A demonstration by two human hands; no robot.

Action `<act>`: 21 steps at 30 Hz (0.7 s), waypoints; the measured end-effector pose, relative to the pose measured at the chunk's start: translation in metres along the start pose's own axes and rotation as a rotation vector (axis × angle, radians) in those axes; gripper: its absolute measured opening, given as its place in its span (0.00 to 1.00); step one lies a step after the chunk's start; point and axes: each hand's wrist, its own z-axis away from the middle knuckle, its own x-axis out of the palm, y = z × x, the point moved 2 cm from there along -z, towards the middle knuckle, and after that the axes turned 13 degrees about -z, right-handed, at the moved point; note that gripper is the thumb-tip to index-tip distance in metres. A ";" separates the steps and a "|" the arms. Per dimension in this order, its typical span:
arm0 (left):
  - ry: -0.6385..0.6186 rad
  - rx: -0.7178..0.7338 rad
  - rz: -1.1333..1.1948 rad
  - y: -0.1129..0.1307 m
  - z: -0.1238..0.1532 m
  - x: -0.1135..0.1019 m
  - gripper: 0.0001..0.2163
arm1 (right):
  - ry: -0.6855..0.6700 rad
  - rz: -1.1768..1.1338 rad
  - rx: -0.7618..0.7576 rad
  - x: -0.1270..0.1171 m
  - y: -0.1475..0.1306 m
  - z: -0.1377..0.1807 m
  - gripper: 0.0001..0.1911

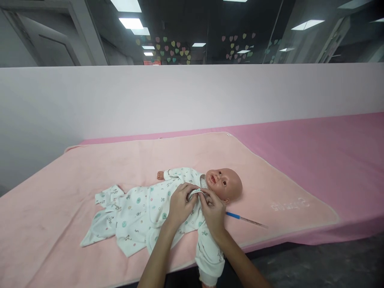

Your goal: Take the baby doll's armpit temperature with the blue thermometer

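Pinching the edge of a white, print-patterned fabric garment [135, 208] near its neckline, a person's left hand [181, 202] and right hand [214, 210] meet over the chest of a brown, smooth-headed baby doll [231, 183] lying face up and wearing it. Just beside the right hand, a thin stick with a blue handle [233, 215] rests on a peach blanket [135, 160]; beyond rise a plain white wall [180, 100] and dark glass dotted with pastel hearts [172, 49].

Near hand [208, 285] of the doll [230, 182] cut off at the bottom, both forearms [159, 252] cropped there too, shirt edge [194, 193] half hidden by fingers [180, 196], now lettering [290, 205] too faint to read.
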 end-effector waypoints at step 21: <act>0.011 -0.020 -0.007 -0.001 0.000 0.001 0.10 | -0.009 -0.104 0.058 0.001 0.002 0.002 0.08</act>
